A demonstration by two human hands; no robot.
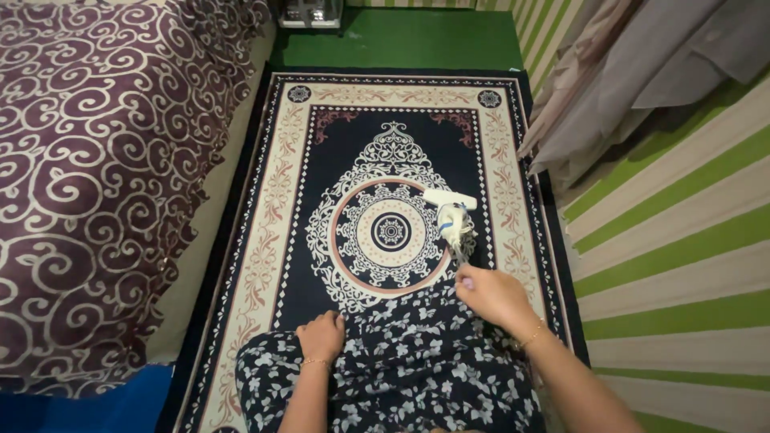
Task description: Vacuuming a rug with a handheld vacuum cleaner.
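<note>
Handheld vacuum out on the patterned rug, one hand working, one resting

The right hand reaches forward, fingers curled around the rear grip of the small white handheld vacuum, whose flat nozzle lies on the rug beside the round medallion, low enough to skim the pile; the left hand rests in a loose fist on the floral-skirted knee, seemingly for balance, the maroon bedspread alongside

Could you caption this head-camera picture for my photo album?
A right hand holds a small white handheld vacuum on a patterned dark rug; the left hand rests on a floral lap.
</note>
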